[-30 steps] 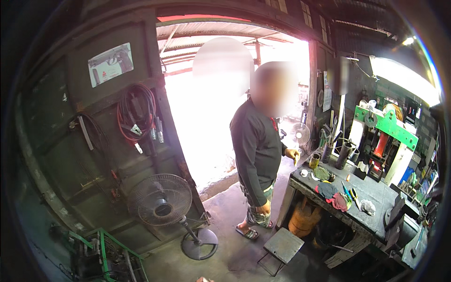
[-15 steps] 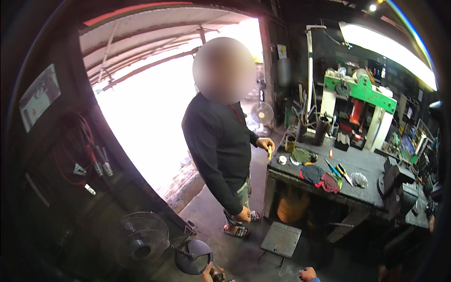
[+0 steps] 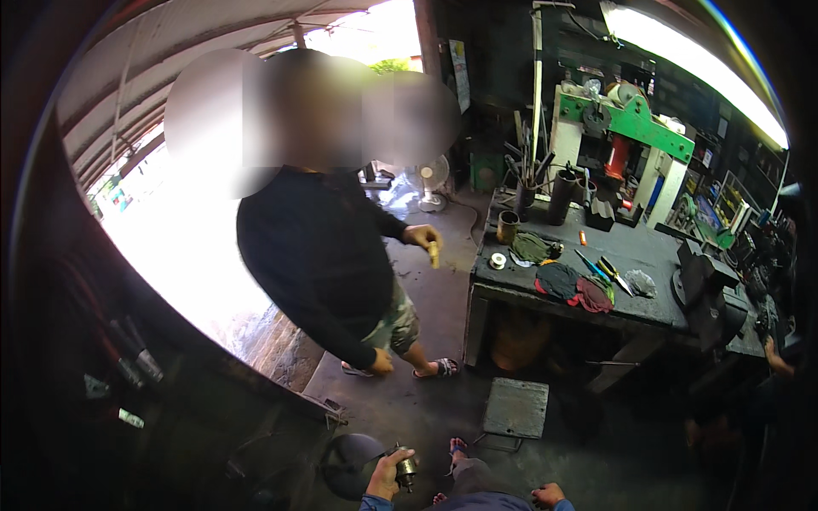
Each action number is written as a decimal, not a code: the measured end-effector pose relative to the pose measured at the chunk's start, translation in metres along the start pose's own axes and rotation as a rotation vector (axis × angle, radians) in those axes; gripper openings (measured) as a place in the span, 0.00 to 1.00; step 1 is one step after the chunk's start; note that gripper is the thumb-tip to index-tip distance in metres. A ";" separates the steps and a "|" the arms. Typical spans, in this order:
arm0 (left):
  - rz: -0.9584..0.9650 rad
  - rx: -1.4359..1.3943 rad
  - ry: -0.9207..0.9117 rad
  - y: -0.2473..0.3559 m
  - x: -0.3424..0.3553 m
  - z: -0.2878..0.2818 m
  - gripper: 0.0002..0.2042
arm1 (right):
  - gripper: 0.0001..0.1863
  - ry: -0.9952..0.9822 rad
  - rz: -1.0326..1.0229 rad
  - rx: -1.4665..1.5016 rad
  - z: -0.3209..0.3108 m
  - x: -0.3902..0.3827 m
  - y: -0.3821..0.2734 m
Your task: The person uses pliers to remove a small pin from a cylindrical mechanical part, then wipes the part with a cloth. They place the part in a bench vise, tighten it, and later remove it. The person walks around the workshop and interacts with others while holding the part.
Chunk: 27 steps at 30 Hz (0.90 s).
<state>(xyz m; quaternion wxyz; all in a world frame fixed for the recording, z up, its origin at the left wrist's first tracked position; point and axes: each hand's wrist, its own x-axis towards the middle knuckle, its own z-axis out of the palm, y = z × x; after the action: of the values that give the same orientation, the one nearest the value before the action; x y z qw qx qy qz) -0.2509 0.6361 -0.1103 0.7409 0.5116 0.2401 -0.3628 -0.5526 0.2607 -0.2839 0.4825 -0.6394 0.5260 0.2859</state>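
Note:
My left hand (image 3: 386, 475), low in the view, is wrapped round a small cylindrical metal part (image 3: 406, 467). The part has a dark body, a brassy side and a short shaft pointing down; its exact kind is unclear. My right hand (image 3: 550, 496) hangs at the lower edge with its fingers curled, and nothing shows in it. Ahead on the left, a person in a dark top (image 3: 307, 255) holds a small yellowish thing (image 3: 434, 252) in one hand. The nearest furniture to my hands is a low stool (image 3: 516, 409) with a worn flat top.
A dark workbench (image 3: 596, 234) stands right, bearing rags (image 3: 558, 281), pliers (image 3: 613, 274), a solder-like spool (image 3: 498, 261) and a vise (image 3: 711, 294). Behind is a green-and-white press (image 3: 630, 123). A fan base (image 3: 354, 467) stands beside my left hand. Another person's arm (image 3: 777, 358) shows far right.
The view has shifted, and the stool and bench appear nearer. My left hand with the metal part shows more fully. The other person has stepped and leans forward, shifting left in view.

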 end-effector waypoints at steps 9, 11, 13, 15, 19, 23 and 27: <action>0.198 0.290 -0.054 0.096 0.063 0.046 0.09 | 0.16 0.023 -0.121 0.150 -0.014 0.066 -0.130; 0.246 0.362 -0.016 0.116 0.076 0.048 0.09 | 0.17 0.014 -0.232 0.113 -0.021 0.084 -0.179; 0.310 0.468 0.027 0.138 0.087 0.048 0.10 | 0.15 0.059 -0.311 0.032 -0.030 0.099 -0.228; 0.322 0.475 0.055 0.156 0.098 0.048 0.10 | 0.15 0.076 -0.330 0.070 -0.037 0.106 -0.271; 0.311 0.456 0.100 0.195 0.128 0.038 0.10 | 0.17 0.114 -0.345 0.075 -0.039 0.116 -0.350; 0.306 0.487 0.117 0.241 0.170 0.029 0.10 | 0.15 0.126 -0.332 0.027 -0.012 0.122 -0.412; 0.333 0.540 0.082 0.294 0.211 0.032 0.09 | 0.17 0.019 -0.361 0.091 0.029 0.117 -0.473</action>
<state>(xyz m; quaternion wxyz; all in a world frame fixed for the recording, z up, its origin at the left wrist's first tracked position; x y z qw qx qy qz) 0.1102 0.6079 -0.0803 0.6174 0.7362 0.0780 -0.2662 -0.0665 0.2321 -0.2478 0.5494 -0.7036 0.4194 0.1647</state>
